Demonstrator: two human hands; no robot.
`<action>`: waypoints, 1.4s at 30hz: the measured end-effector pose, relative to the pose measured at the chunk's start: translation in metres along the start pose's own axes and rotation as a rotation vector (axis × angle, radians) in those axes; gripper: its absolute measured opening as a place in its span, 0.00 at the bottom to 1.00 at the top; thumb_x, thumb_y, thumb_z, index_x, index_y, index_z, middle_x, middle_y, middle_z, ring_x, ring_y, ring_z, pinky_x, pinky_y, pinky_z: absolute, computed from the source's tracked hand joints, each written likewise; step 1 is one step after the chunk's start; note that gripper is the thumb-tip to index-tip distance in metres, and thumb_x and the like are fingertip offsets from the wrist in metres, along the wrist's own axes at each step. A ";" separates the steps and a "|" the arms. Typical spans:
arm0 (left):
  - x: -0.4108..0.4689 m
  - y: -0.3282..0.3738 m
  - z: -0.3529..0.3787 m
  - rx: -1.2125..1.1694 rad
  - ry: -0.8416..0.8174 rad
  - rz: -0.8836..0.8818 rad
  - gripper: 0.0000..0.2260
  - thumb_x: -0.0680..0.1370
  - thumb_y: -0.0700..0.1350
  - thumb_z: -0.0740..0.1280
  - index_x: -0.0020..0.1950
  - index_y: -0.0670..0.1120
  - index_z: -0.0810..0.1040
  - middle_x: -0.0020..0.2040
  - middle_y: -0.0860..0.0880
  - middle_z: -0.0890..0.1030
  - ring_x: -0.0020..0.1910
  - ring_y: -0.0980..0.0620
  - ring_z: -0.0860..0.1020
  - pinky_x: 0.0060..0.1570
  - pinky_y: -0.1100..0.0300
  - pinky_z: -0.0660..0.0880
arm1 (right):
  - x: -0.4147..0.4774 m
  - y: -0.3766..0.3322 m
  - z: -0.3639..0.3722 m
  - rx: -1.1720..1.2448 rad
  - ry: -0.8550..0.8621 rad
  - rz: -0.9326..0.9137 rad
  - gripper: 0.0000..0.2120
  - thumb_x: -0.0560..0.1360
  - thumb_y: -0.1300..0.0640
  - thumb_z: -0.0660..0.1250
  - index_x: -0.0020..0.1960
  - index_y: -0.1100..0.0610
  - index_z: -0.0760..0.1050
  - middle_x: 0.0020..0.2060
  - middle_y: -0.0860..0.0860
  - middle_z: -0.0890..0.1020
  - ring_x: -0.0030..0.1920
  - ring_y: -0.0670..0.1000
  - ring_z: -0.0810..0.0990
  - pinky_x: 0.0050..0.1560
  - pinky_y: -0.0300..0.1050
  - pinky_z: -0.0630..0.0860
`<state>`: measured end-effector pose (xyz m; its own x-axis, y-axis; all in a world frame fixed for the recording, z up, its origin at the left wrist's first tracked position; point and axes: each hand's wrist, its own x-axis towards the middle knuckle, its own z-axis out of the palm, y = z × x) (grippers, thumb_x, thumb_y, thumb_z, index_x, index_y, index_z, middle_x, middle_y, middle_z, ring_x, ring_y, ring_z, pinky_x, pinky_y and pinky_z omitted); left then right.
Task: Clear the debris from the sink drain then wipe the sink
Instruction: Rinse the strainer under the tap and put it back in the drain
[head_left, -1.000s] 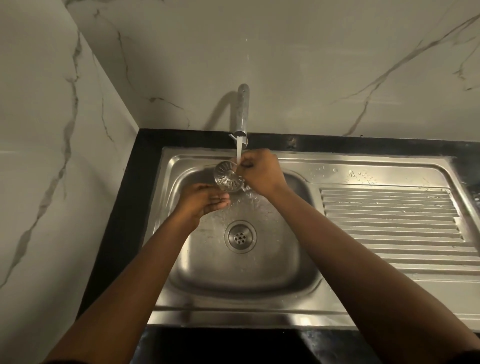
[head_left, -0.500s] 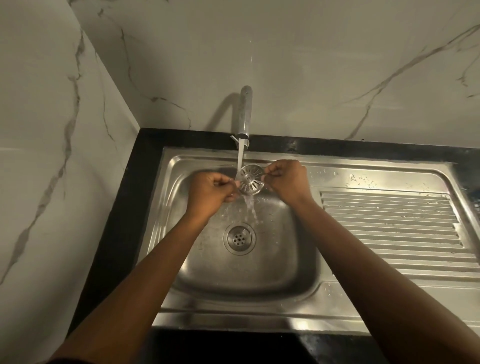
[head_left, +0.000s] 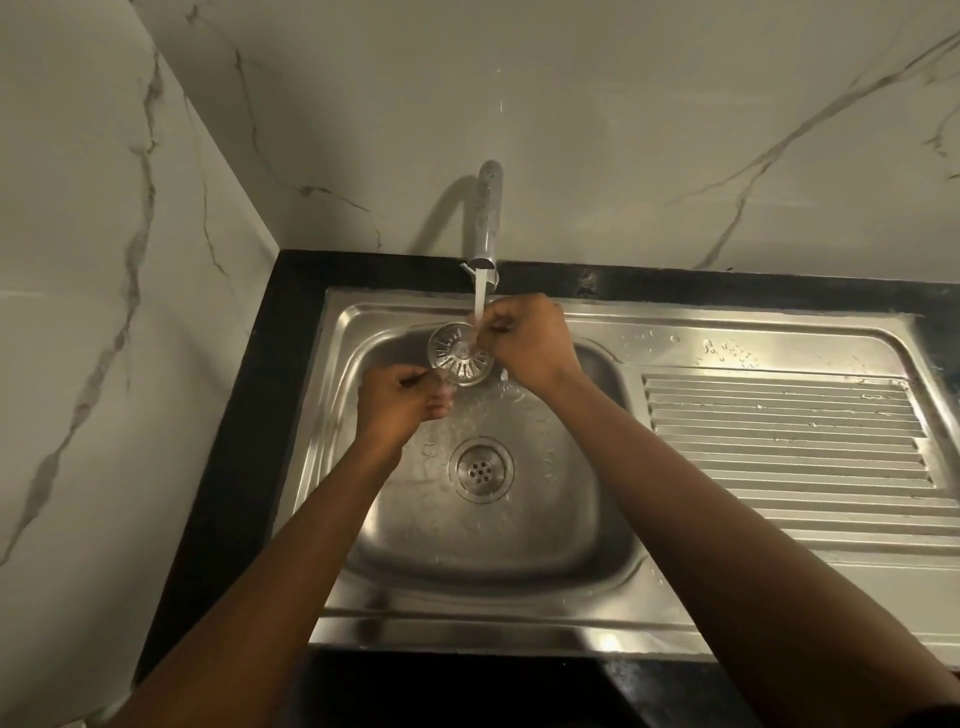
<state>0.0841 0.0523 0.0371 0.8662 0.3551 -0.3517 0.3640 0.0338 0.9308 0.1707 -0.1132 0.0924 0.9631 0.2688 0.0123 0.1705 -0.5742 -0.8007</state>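
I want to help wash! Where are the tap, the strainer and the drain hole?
tap (head_left: 487, 218): head view, middle of spout.
strainer (head_left: 457, 356): head view, slotted face.
drain hole (head_left: 480, 470): head view, its centre.

Brushed steel sink (head_left: 727, 332), shiny metal strainer (head_left: 460, 354), glossy veined marble wall (head_left: 623, 130)

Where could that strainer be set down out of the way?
The ribbed drainboard right of the basin is bare; so is the basin floor between drain and front rim. Crowded under the tap: left hand, right hand, strainer.
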 end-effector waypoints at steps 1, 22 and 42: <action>0.000 0.001 0.001 0.000 0.001 0.004 0.05 0.80 0.39 0.74 0.48 0.37 0.86 0.44 0.33 0.87 0.41 0.40 0.86 0.47 0.48 0.86 | 0.001 0.003 -0.001 0.005 0.005 0.008 0.07 0.73 0.66 0.75 0.44 0.56 0.88 0.39 0.47 0.88 0.40 0.43 0.85 0.40 0.27 0.78; -0.015 -0.006 -0.008 0.014 0.061 0.017 0.05 0.80 0.40 0.73 0.47 0.40 0.87 0.39 0.39 0.88 0.39 0.37 0.88 0.45 0.47 0.86 | 0.000 0.012 0.005 0.104 -0.007 0.059 0.04 0.73 0.62 0.76 0.45 0.54 0.88 0.40 0.45 0.88 0.42 0.41 0.86 0.48 0.35 0.81; -0.002 0.033 0.017 0.036 -0.082 0.236 0.04 0.79 0.41 0.75 0.51 0.43 0.88 0.44 0.45 0.90 0.44 0.44 0.89 0.48 0.50 0.87 | -0.013 0.052 0.008 0.848 -0.233 0.784 0.06 0.79 0.68 0.69 0.55 0.64 0.83 0.44 0.57 0.87 0.40 0.50 0.86 0.40 0.41 0.83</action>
<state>0.1003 0.0367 0.0670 0.9529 0.2722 -0.1334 0.1591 -0.0745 0.9845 0.1654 -0.1409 0.0458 0.6670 0.2558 -0.6998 -0.7288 0.0291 -0.6841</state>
